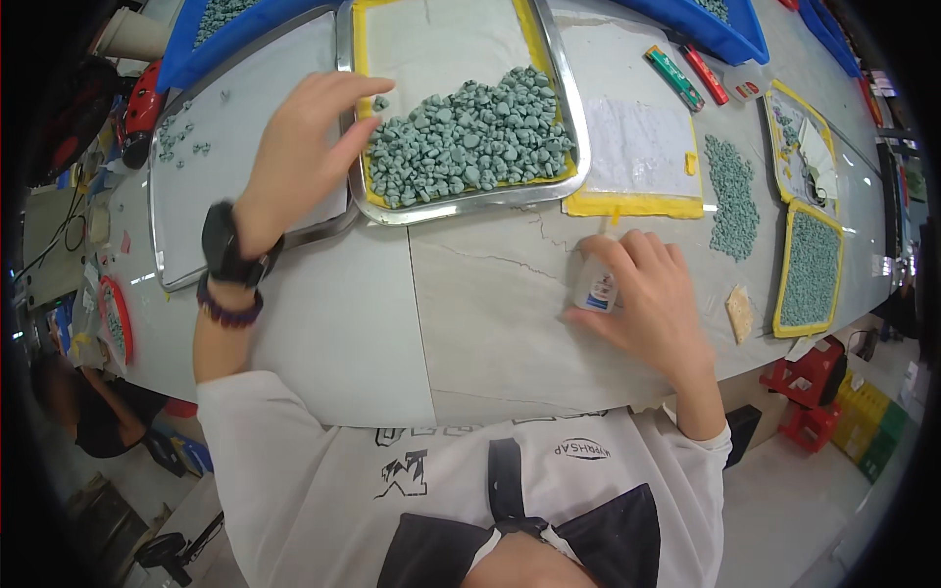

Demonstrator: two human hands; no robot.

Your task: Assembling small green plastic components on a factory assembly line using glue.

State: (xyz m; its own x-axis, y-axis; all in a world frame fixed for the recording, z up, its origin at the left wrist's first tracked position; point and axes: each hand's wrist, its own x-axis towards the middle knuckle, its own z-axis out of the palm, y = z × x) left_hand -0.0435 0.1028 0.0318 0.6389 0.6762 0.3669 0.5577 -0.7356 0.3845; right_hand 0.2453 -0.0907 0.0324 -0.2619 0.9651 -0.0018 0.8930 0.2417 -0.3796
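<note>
My left hand [312, 137] reaches over the left edge of a metal tray [585, 147], thumb and index finger apart. A single green stone [381, 102] sits between those fingertips, with a gap showing around it. Inside the tray, a heap of rough green stones [470, 132] covers the near half of a white sheet with a yellow border. Over the table to the right, my right hand [647, 299] is closed around a small clear bottle [598, 286] with a narrow yellow tip, which looks like a glue bottle. It is held upright, tip pointing away from me.
Left stands another tray [162, 235] with a few stones on white paper. Right are a yellow-edged sheet [637, 205], a strip of small green stones [731, 196], a yellow-rimmed tray [780, 294] of stones and a tan scrap [739, 314]. Blue bins [181, 59] stand at the back.
</note>
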